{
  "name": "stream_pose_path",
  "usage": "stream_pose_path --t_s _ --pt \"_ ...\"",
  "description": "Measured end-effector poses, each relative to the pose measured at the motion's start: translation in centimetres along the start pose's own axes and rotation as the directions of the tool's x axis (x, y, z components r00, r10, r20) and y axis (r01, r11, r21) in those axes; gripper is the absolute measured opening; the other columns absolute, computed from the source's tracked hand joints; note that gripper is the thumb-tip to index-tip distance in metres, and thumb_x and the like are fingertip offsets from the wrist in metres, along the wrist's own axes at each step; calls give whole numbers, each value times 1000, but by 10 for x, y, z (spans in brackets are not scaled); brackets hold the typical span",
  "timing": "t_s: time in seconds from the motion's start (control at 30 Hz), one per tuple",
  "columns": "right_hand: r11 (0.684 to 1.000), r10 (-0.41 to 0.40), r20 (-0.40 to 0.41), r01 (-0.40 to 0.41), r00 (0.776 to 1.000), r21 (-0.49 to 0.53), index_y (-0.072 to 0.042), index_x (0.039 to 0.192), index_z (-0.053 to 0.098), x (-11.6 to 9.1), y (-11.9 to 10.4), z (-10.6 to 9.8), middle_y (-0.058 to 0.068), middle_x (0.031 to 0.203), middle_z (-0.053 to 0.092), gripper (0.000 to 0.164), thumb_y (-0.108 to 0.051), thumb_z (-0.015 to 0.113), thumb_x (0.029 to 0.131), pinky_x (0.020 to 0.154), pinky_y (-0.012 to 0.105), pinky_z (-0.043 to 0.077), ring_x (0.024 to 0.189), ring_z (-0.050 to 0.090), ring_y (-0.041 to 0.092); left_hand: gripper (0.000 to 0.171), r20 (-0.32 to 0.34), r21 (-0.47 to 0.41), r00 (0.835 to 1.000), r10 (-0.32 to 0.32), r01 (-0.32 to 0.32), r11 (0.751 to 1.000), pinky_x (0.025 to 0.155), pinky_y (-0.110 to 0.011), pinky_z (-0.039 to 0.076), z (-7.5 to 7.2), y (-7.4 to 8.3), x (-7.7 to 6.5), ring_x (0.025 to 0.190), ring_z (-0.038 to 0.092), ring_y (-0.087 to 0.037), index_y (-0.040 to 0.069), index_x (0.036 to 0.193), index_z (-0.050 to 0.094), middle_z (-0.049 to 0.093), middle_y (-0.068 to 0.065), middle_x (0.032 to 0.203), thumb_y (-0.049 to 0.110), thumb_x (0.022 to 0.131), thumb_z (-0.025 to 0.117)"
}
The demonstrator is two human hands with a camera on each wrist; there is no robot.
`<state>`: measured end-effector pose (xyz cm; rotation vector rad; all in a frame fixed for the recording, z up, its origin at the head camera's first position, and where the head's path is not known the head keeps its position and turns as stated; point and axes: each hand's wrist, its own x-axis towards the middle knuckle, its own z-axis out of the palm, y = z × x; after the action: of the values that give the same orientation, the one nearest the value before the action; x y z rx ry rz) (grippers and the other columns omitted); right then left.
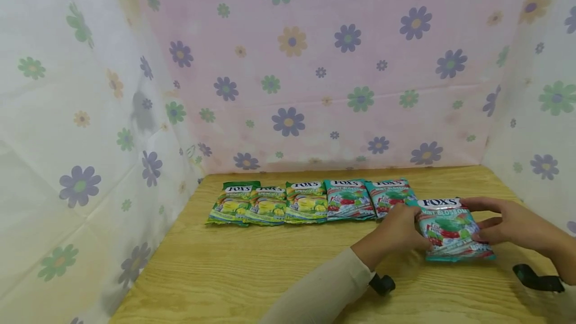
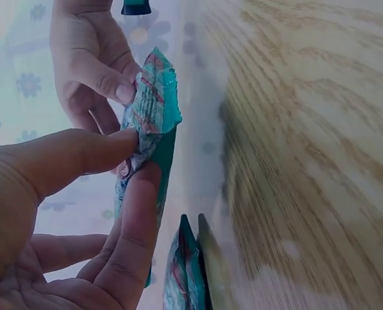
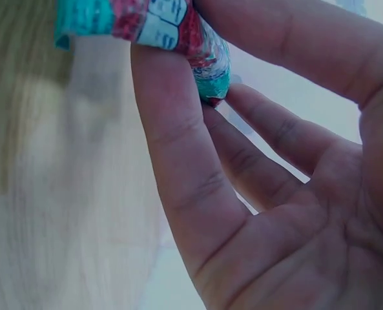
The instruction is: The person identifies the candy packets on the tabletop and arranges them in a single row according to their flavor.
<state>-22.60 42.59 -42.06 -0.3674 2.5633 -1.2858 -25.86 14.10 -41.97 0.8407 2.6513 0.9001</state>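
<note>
A wooden desk [image 1: 279,269] with a pale grain fills the lower half of the head view, walled in at nine, twelve and three o'clock by a flowered cloth [image 1: 315,64] in pink and white. Along the far edge of the desk lies a row of five candy packets [image 1: 310,200], edges touching or overlapping: three yellow-green ones on the left, two teal ones on the right.

At about four o'clock from that row, just beside its last packet, sits the sixth candy packet [image 1: 452,229], held at both sides. It is teal with a white band at the top reading "FOX'S", the words "MINT BLOSSOM" under it, and a red and green picture in the middle (the foil looks crinkled and glossy). Its lower edge rests on the desk.

The left hand [image 1: 398,229] pinches the packet's left edge between thumb and forefinger [image 2: 136,213]. The right hand [image 1: 506,221] pinches the right edge, thumb on one face and fingers [image 3: 178,148] on the other, the remaining fingers loosely spread.
</note>
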Motion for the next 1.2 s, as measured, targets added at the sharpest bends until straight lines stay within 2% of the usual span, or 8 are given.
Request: stream_pose_path --t_s 0.1,0.2,0.3,0.4,0.73,0.87,1.03,1.2 --pt "1000 -8 -23 8 1000 -2 3 159 30 3 1 -4 5 149 47 80 -16 75 96 76 35 62 102 68 -1 52 -23 -22 999 -26 26 999 73 -20 49 2 0 5 95 52 0 22 116 69 60 12 106 31 74 97" --pt "1000 -7 -47 8 999 17 2 160 30 5 1 -7 -16 142 42 78 -14 73 97 77 36 62 103 69 0 59 -52 -92 995 -81 76 993 77 -21 52 3 1 10 101 55 1 25 126 70 63 15 114 25 73 97" --pt "999 0 -69 2 998 32 5 160 27 8 -2 -8 10 154 42 80 -14 73 97 78 36 62 102 69 -1 66 -69 -183 990 -122 107 977 78 -21 55 3 2 13 101 59 2 27 133 70 67 18 117 17 73 96" --pt "1000 -6 -93 8 996 23 7 160 25 12 -4 -8 37 158 26 82 -15 73 97 78 36 62 101 67 -5 68 -86 -240 985 -151 127 962 77 -22 55 3 3 16 106 60 2 29 135 69 68 19 122 13 74 94" --pt "997 -43 -202 29 979 -76 5 158 35 26 -8 -9 35 154 37 73 -17 72 99 76 32 62 100 63 -11 48 -121 -355 967 -226 170 919 56 -24 51 3 4 25 64 60 -6 29 117 77 71 18 105 4 78 90" --pt "993 -52 -237 24 970 -118 3 158 36 32 -7 -10 36 153 38 70 -17 71 100 76 31 62 102 64 -6 41 -139 -377 962 -233 166 911 58 -24 53 4 3 30 69 60 -3 26 113 77 71 17 101 3 80 88" --pt "984 -85 -320 29 944 -176 2 156 40 35 -7 -9 35 152 41 64 -19 68 102 72 25 59 97 51 -23 41 -161 -369 963 -216 144 918 58 -23 52 5 3 36 69 59 -1 26 116 77 67 13 85 4 83 86" --pt "984 -78 -414 4 907 -179 1 156 42 40 -7 -3 36 151 42 60 -19 64 104 68 24 59 93 43 -29 44 -185 -362 966 -183 106 926 60 -21 53 4 4 43 74 59 2 26 123 75 67 13 90 5 85 85"
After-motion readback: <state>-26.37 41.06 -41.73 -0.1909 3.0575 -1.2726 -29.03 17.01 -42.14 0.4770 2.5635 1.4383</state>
